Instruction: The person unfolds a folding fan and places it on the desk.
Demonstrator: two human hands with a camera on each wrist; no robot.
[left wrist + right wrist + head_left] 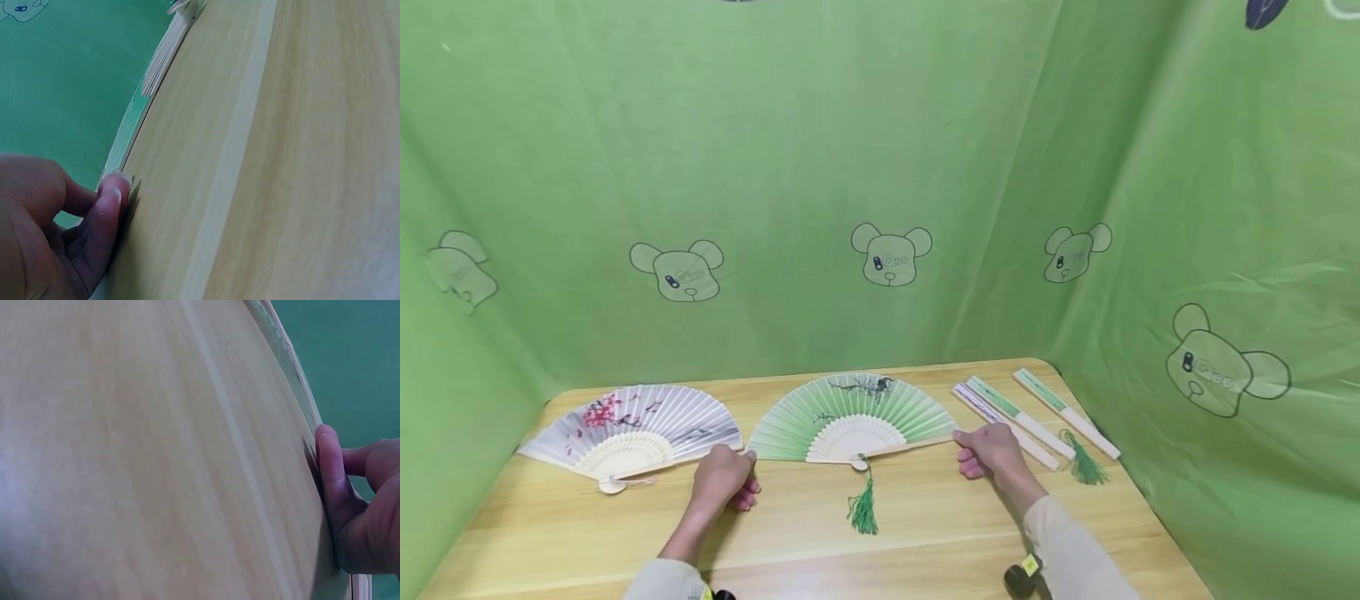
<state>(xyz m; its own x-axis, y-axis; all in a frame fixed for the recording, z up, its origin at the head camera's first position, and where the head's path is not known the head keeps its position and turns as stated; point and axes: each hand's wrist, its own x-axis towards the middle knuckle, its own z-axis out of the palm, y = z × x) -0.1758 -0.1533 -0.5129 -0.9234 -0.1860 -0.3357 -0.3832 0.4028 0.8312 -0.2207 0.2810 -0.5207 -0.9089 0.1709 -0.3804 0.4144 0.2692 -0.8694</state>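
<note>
Green fan [857,421] lies spread in the middle of the table [797,542], its arc towards the back and its pivot [859,463] towards the person. A green curtain [790,167] hangs close along the far edge; a fan pushed well back would probably crumple against it. Table wood looks smooth, so one end pulled harder than the other could slew the fan round.

On the left sits a pale fan [625,425], also spread, its right end next to the green one's left. Sliding the green one that way could run one rim over the other and crease both. Two closed fans [1021,418] lie side by side on the right, a third one [1066,413] beyond them; a sideways sweep could knock the pair askew.

The left hand [724,479] pinches the green fan's left end, and the right hand [997,454] pinches its right end. Whether either brushes its neighbouring fan I cannot tell. Overstretching between them might tear the thin-looking leaf at a fold or strain the pivot. Letting one end go could leave the pleats uneven.

A green tassel [863,504] trails from the pivot; its cord could be trapped if the sticks folded over it.
</note>
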